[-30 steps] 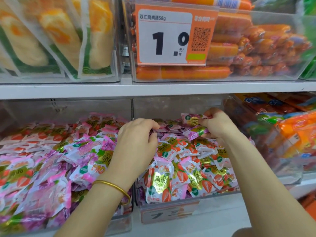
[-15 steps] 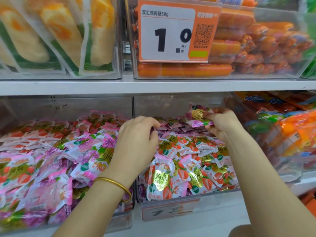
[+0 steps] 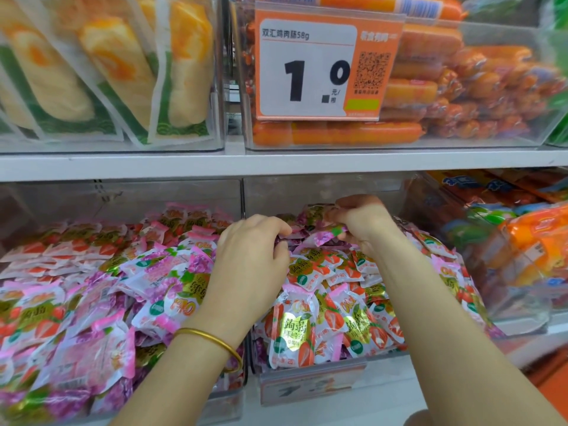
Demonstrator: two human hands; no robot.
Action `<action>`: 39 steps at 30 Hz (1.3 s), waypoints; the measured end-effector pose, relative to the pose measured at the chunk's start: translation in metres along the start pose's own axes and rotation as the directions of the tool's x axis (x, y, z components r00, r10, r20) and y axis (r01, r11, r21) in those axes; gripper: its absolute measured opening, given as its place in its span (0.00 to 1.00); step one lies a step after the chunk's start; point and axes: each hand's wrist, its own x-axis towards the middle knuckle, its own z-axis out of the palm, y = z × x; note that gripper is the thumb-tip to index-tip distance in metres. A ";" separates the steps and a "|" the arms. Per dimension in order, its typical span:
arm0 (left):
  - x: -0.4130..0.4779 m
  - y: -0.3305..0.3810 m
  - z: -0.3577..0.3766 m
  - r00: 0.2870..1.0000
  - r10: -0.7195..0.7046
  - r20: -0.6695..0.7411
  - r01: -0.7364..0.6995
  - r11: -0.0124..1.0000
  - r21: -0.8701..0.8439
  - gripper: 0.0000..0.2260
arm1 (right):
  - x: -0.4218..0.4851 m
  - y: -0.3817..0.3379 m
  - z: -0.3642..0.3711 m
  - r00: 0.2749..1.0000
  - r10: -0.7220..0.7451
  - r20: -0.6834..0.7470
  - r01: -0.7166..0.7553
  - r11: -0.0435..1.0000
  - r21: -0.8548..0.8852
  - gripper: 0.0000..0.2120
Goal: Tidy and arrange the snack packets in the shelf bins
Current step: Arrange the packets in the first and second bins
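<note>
I see my right grip (image 3: pixel 362 222) pinching a purple packet (image 3: pixel 321 239) at the bin's (image 3: pixel 307 192) twelve o'clock, while my left grip (image 3: pixel 252 259) curls onto the pile (image 3: pixel 307 321) at eleven, hold unclear.

The middle bin (image 3: pixel 310 192), a clear tub, is heaped with white-and-pink strawberry packets (image 3: pixel 295 330), the front ones upright against its front wall. At its rear, raised above the heap, a purple grape packet (image 3: pixel 321 238) is pinched by the right hand (image 3: pixel 359 219). Just left of the middle bin, the left bin (image 3: pixel 138 198) holds mixed packets (image 3: pixel 92 302), grape and strawberry jumbled.
</note>
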 end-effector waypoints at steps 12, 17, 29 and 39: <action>0.000 0.000 0.001 1.000 0.000 -0.001 0.000 1.000 -0.014 0.11 | 0.007 0.010 -0.011 0.996 0.075 0.044 -0.066 0.981 -0.182 0.14; 0.000 0.000 0.001 1.000 0.002 -0.007 -0.002 1.000 -0.019 0.11 | 0.008 0.016 -0.001 0.985 0.082 0.149 -0.062 0.988 -0.138 0.12; 0.000 -0.001 0.002 1.000 0.011 -0.017 -0.011 1.000 -0.012 0.11 | -0.001 0.004 -0.028 0.996 0.088 0.002 -0.078 0.863 0.499 0.06; 0.001 -0.002 0.002 1.000 0.017 -0.021 -0.017 1.000 -0.011 0.11 | 0.002 0.013 -0.014 0.959 -0.262 -0.107 0.192 0.879 -0.437 0.10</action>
